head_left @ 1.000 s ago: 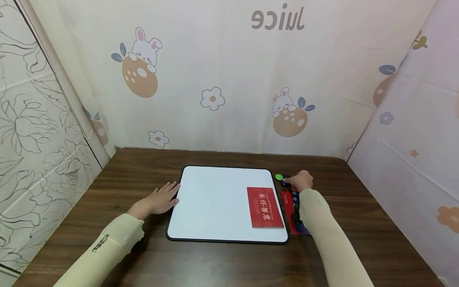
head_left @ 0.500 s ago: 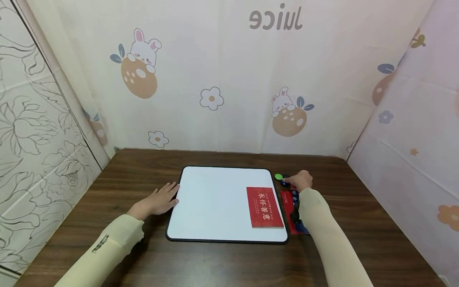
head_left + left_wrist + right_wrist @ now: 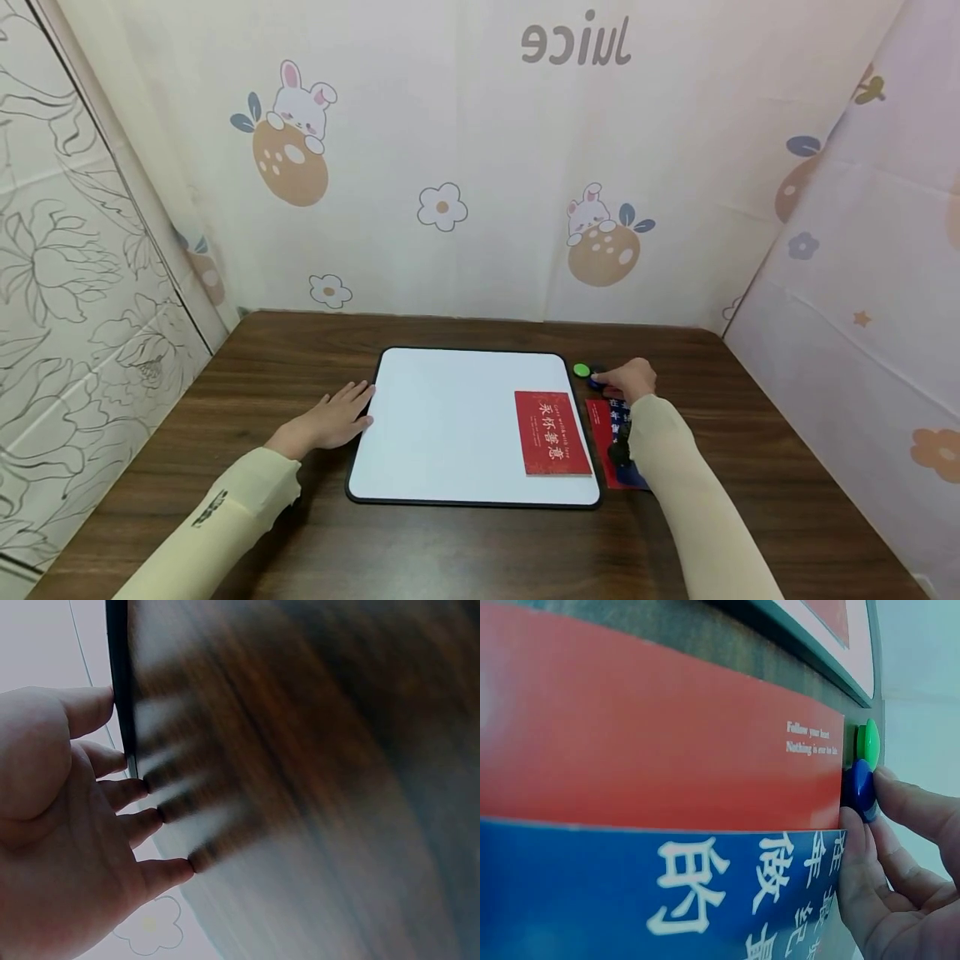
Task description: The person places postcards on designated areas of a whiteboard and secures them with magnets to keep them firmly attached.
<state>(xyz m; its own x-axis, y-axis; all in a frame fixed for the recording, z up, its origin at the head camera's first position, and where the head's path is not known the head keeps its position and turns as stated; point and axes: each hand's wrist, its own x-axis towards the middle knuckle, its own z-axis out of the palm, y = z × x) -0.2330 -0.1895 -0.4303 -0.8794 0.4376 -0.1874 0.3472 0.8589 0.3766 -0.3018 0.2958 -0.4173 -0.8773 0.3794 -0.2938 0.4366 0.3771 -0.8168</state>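
Observation:
A white board (image 3: 442,433) with a black rim lies on the table. My left hand (image 3: 330,421) rests at its left edge, fingers spread and fingertips on the rim, as the left wrist view (image 3: 120,765) also has it. Beyond the board's right edge, my right hand (image 3: 632,379) pinches a round blue magnet (image 3: 862,787) between thumb and fingers. A round green magnet (image 3: 870,742) sits right beside the blue one. On the right part of the board lies a red card (image 3: 553,433) with white lettering.
Right of the board, a red card (image 3: 660,727) and a blue card (image 3: 592,892) with white characters lie partly under my right forearm. Brown wooden table (image 3: 420,554) surrounds everything. A patterned curtain (image 3: 375,150) stands behind the table's far edge.

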